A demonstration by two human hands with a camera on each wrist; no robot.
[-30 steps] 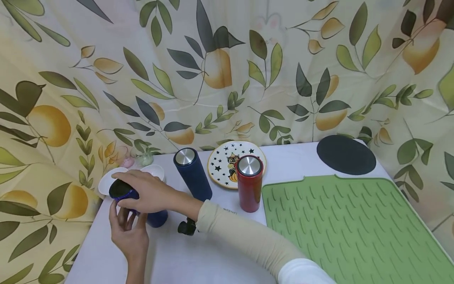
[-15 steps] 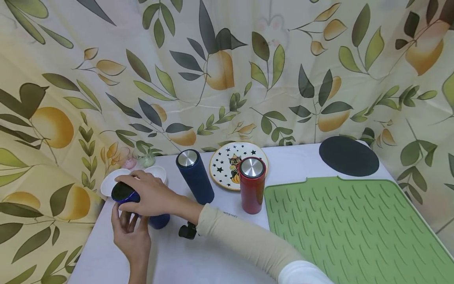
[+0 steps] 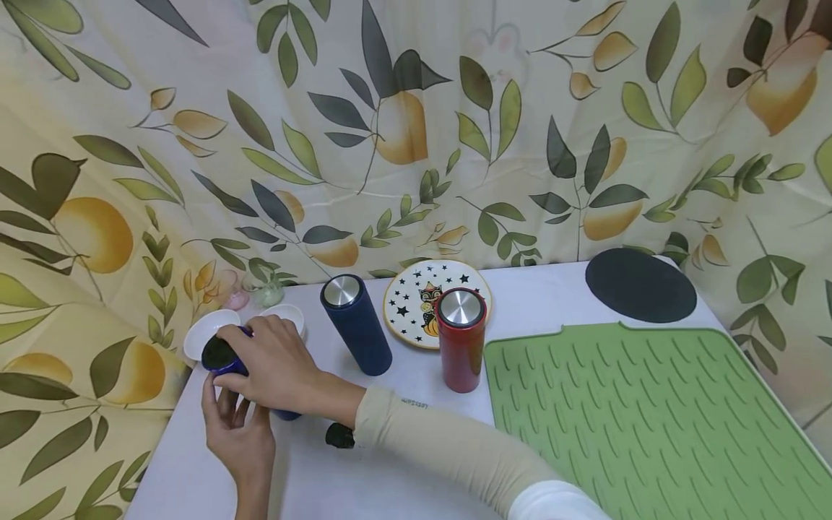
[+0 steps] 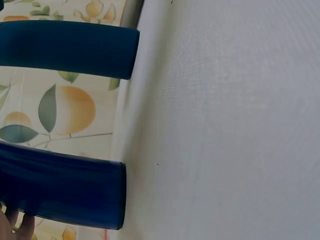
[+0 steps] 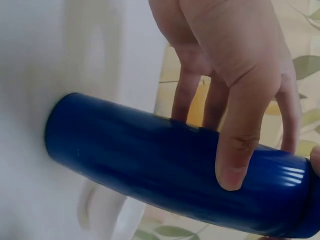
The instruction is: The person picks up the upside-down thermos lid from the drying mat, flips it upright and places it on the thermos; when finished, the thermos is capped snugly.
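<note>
A glossy blue bottle with a dark top [image 3: 219, 352] stands at the left of the table in the head view. My left hand [image 3: 240, 440] grips its body, thumb on the near side and fingers round the far side in the right wrist view, where the blue body [image 5: 135, 145] meets the white cloth. My right hand [image 3: 279, 368] holds the bottle's top from above, and its fingers hide part of the rim. Beneath my right wrist a second blue bottle [image 3: 286, 414] is mostly covered.
A navy thermos [image 3: 357, 328] and a red thermos [image 3: 463, 354] stand right of my hands, before a star-patterned plate [image 3: 403, 289]. White bowls [image 3: 201, 336] lie behind the held bottle. A green mat [image 3: 650, 419] and a black round mat [image 3: 640, 285] cover the right side.
My right hand has turned a little on the bottle's top, its wrist dropping nearer and covering more of the second blue bottle. My left hand keeps its grip in place.
</note>
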